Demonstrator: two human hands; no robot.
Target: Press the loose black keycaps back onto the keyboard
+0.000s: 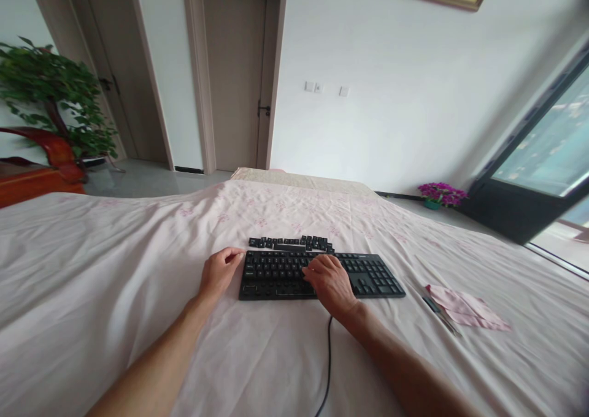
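A black computer keyboard (276,263) lies on the pink-white bedsheet, with its bottom row and some lower spots bare of keycaps. Just behind it, loose black keycaps (317,242) are lined up, including a long space bar (289,247). My left hand (221,270) is closed, thumb and fingers together at the keyboard's upper left corner. Over the right part of the letter keys, my right hand (329,279) bends down with its fingertips pinched together at the keys. Whatever may be between those fingertips is hidden.
The keyboard's cable (329,355) runs toward me across the bedsheet (257,355). To the right lie a pink cloth (467,308), tweezers (451,324) and a small dark tool (431,305). Beyond are doors, a leafy plant (55,92) and purple flowers (442,193).
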